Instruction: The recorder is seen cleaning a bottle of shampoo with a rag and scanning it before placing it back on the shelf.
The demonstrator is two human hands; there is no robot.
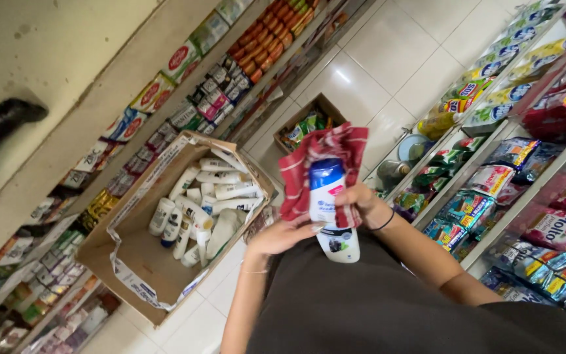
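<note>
A white shampoo bottle (328, 196) with a blue cap is held upright in front of my chest. My right hand (360, 202), with a black band on the wrist, grips it around the middle together with a red-and-white checked cloth (322, 147) that drapes behind and over the bottle. From the left, my left hand (282, 237) touches the bottle's lower part with its fingers on the side. Down to the left stands an open cardboard box (140, 262) holding several similar white bottles (204, 203).
Shelves of packaged goods run along both sides of a narrow aisle: small packets and tubes (211, 98) on the left, bagged refills (558, 229) on the right. A second open carton (306, 121) of green packets sits on the white tiled floor (388, 52) ahead.
</note>
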